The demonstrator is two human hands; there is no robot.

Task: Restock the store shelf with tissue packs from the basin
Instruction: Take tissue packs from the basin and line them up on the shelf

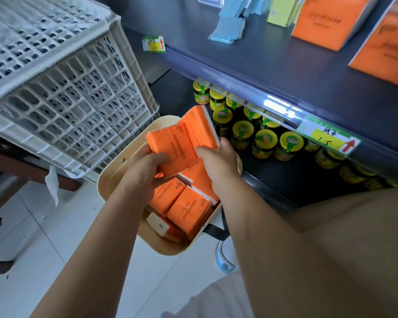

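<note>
A cream basin (115, 180) sits on the floor below the dark shelf (274, 53). Several orange tissue packs (186, 210) lie inside it. My left hand (145, 173) grips one orange tissue pack (170, 150) from below, lifted above the basin. My right hand (216, 159) grips a second orange pack (200, 127) right beside the first; the two packs touch. Both packs are below the shelf's front edge. More orange packs (326, 21) stand on the shelf top at the right.
A white lattice crate (67, 88) leans at the left, close to the basin. Yellow-lidded jars (262, 138) fill the lower shelf right of my hands. Blue (230, 28) and yellow (280, 12) packs lie on the upper shelf. Price labels (326, 138) line its edge.
</note>
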